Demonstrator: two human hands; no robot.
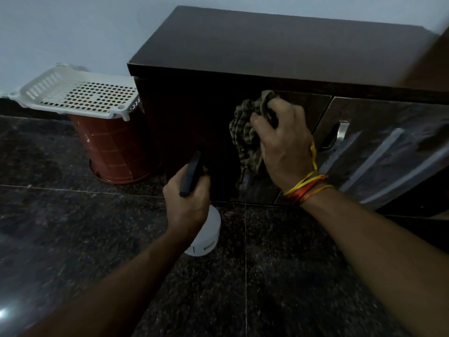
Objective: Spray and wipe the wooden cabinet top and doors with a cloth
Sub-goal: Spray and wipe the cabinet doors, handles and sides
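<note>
Head view. Cabinet point(279, 52): dark wood, standing on the floor point(73, 227).
Right hand point(284, 147): bunches the cloth point(245, 132) against the left door point(194, 117), near its top edge.
Left hand point(188, 200): wraps the spray bottle point(206, 237), nozzle toward the door's lower corner.
Advice: flatten the cloth; wipe in overlapping strokes from the top edge down.
</note>
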